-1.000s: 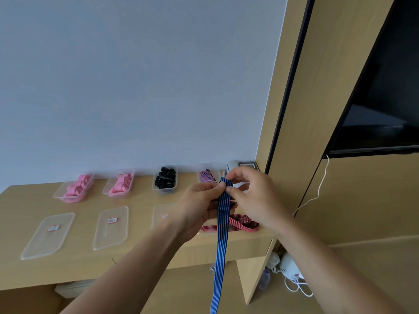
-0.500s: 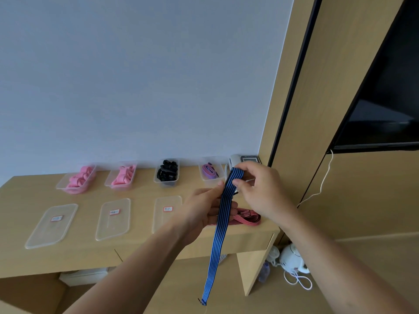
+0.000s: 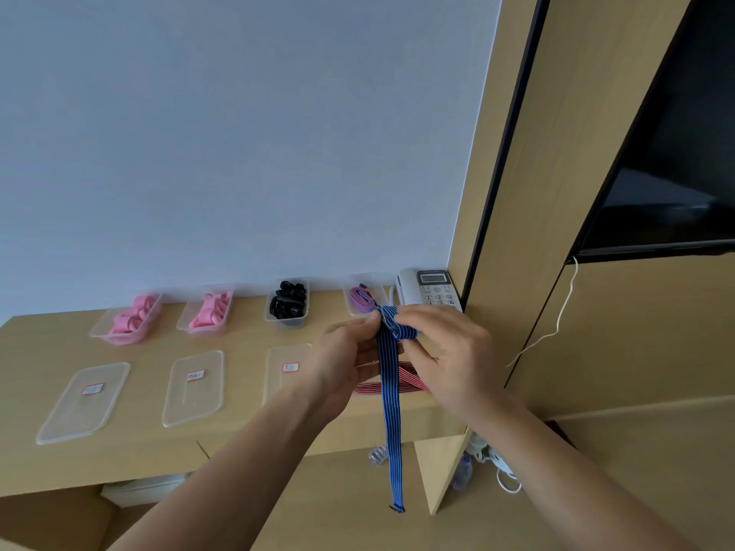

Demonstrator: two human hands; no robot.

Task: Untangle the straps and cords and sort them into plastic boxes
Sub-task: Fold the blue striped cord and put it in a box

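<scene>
The single head-worn wide-angle view looks forward and slightly down, close above the desk (image 3: 222, 439) against the wall (image 3: 238, 133).

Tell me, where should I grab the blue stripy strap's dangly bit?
Probably pinch the blue strap low on its tail, from the front, across its flat faces: it hangs straight and free, while the left hand and right hand pinch the folded top.

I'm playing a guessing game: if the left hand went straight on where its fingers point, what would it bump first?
The left hand pinches the blue striped strap, so probably the right hand just beyond it. Farther back stands the box with the purple strap, but depth is unclear.
</scene>
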